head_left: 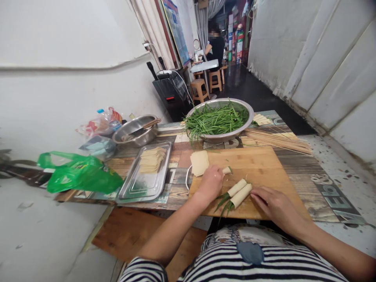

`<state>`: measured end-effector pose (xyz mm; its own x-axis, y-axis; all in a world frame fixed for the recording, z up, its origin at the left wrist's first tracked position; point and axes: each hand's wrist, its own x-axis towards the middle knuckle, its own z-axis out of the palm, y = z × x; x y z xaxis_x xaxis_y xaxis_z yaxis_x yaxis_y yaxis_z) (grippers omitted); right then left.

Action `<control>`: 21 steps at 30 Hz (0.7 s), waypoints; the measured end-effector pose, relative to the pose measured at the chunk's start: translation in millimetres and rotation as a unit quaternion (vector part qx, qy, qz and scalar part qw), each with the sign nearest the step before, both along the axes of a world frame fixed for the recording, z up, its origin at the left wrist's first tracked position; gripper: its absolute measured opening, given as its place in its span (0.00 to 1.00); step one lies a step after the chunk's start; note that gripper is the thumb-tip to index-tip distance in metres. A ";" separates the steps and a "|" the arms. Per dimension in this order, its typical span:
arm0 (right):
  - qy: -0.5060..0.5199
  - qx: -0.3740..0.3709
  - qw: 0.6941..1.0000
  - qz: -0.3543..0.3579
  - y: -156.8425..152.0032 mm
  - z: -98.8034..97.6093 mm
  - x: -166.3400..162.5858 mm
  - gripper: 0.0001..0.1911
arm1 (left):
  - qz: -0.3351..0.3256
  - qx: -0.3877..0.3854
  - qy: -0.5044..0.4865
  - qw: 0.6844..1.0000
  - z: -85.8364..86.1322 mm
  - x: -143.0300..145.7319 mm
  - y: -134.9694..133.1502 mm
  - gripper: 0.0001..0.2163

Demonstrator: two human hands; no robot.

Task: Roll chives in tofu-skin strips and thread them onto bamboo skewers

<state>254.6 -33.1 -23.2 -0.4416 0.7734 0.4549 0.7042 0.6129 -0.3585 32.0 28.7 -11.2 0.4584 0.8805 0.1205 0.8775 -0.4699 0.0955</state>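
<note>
On a wooden cutting board (264, 164), my left hand (212, 181) has its fingers closed around a small pale tofu-skin roll (227, 170) with green at its end. Below it lie two more tofu-skin rolls (241, 196) side by side, with chive ends poking out toward me. My right hand (272, 201) is at their right end, fingertips pressed together close to the nearer roll. Whatever is between those fingers is too small to make out. A stack of square tofu-skin sheets (199, 163) lies at the board's left edge, beside my left hand.
Beyond the board stands a metal bowl (250, 117) heaped with chives (217, 119). Bamboo skewers (282, 140) lie at right. A metal tray (141, 188) with more sheets, a smaller bowl (147, 137) and a green bag (79, 172) are left. A person (216, 49) sits far back.
</note>
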 end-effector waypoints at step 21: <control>-0.027 0.045 0.998 -0.031 0.1 -6.6 -9.8 0.14 | -0.023 0.009 -0.013 1.000 -5.4 -4.2 1.4 0.12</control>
